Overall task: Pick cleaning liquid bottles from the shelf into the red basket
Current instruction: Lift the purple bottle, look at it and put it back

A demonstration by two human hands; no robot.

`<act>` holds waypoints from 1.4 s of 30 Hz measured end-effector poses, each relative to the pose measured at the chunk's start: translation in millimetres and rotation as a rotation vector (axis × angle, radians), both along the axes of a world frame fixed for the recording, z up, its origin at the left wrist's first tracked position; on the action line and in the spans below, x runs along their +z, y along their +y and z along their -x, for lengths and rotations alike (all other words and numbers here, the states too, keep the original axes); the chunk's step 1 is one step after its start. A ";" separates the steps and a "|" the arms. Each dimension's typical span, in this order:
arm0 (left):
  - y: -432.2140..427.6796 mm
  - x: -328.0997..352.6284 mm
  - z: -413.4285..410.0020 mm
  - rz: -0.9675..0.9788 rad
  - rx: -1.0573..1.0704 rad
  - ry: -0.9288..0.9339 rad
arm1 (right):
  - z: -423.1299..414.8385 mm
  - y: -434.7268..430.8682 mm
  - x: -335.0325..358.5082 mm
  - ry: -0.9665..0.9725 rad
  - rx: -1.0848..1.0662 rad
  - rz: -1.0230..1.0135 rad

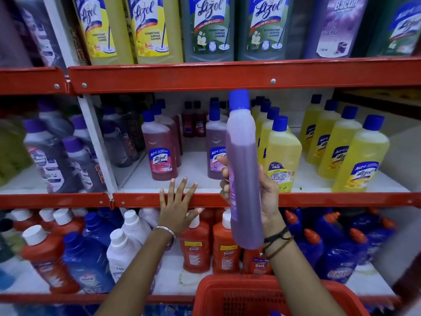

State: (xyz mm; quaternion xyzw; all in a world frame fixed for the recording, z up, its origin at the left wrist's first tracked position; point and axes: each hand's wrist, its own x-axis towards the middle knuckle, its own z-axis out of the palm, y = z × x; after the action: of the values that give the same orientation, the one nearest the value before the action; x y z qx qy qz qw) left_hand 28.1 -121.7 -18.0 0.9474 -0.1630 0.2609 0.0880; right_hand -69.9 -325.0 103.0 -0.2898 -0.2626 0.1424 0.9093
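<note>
We are gripping purple Lizol bottle point(242, 169) in right hand point(262, 192), fingers wrapping lower body, cap up so nothing leaks. Bottle hanging clear in front of middle shelf point(227, 199), above red basket point(262, 295). Left hand point(176, 205) lying open, empty, fingers spreading near shelf lip, likely steadying us. We are judging next step: lowering bottle into basket.

This is a shop aisle for household cleaners. Red metal shelving point(205, 74) runs in tiers, each packed with rows of the same product: yellow Lizol bottles point(360, 153), pink ones point(159, 151), orange Bactin bottles point(196, 245) below. One label reads "buy 1 get 1 free" point(276, 166), and a red basket point(250, 290) waits at the bottom.
</note>
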 end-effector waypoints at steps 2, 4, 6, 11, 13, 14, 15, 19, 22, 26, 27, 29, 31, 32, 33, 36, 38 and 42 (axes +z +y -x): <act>0.4 -0.5 0.1 0.013 -0.004 -0.004 | -3.7 2.2 -3.7 -0.025 0.050 0.008; 0.4 -1.3 -0.3 0.017 -0.005 -0.004 | -6.3 1.1 -8.2 -0.041 0.044 0.016; 0.0 -1.4 -0.9 0.015 -0.001 -0.002 | -6.7 -2.0 -9.1 -0.052 -0.013 0.031; -0.3 -2.9 -1.1 0.016 -0.006 -0.018 | -20.3 -13.5 3.0 -0.072 -0.422 0.312; -0.4 -3.7 -1.2 0.008 -0.004 -0.020 | -31.9 -14.1 8.6 -0.127 -0.529 0.383; -0.5 -4.1 -1.6 0.004 0.000 -0.023 | -38.7 -13.8 8.7 -0.144 -0.580 0.409; -0.5 -4.6 -2.1 0.003 0.001 -0.026 | -45.7 -13.4 7.3 -0.156 -0.630 0.429; -0.3 -5.7 -3.0 0.005 -0.001 -0.025 | -74.3 -8.7 -4.4 -0.146 -0.754 0.506; -0.5 -6.5 -4.1 0.005 -0.002 -0.023 | -93.3 -7.6 -17.8 -0.086 -0.774 0.578; -0.5 -8.7 -7.7 0.011 -0.007 -0.047 | -107.1 -5.0 -32.8 -0.034 -0.765 0.658; -0.6 -8.7 -8.1 0.013 -0.009 -0.049 | -107.3 -3.5 -34.0 -0.041 -0.761 0.659; -0.7 -10.0 -9.2 0.021 -0.010 -0.046 | -106.9 0.2 -35.2 -0.062 -0.756 0.670; -0.6 -11.3 -9.4 0.030 -0.011 -0.041 | -108.0 2.3 -36.8 -0.086 -0.759 0.682; -0.8 -11.8 -9.2 0.032 -0.011 -0.039 | -108.6 2.2 -37.9 -0.091 -0.764 0.681; -0.6 -11.9 -8.9 0.033 -0.010 -0.038 | -109.3 1.5 -38.9 -0.091 -0.770 0.681; -0.3 -11.6 -8.8 0.033 -0.007 -0.038 | -108.9 -0.9 -40.5 -0.092 -0.776 0.675; -0.4 -11.0 -8.3 0.032 -0.009 -0.038 | -106.3 -0.8 -39.6 -0.098 -0.774 0.680; -0.6 -9.8 -7.0 0.030 -0.008 -0.033 | -100.7 -1.5 -39.0 -0.147 -0.765 0.744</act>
State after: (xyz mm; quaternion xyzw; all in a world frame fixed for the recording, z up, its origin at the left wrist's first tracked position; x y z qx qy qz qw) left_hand 35.0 -122.3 -27.8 0.9408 -0.1645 0.2787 0.1007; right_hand 30.7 -326.4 64.0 -0.6767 -0.1330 -0.1362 0.7112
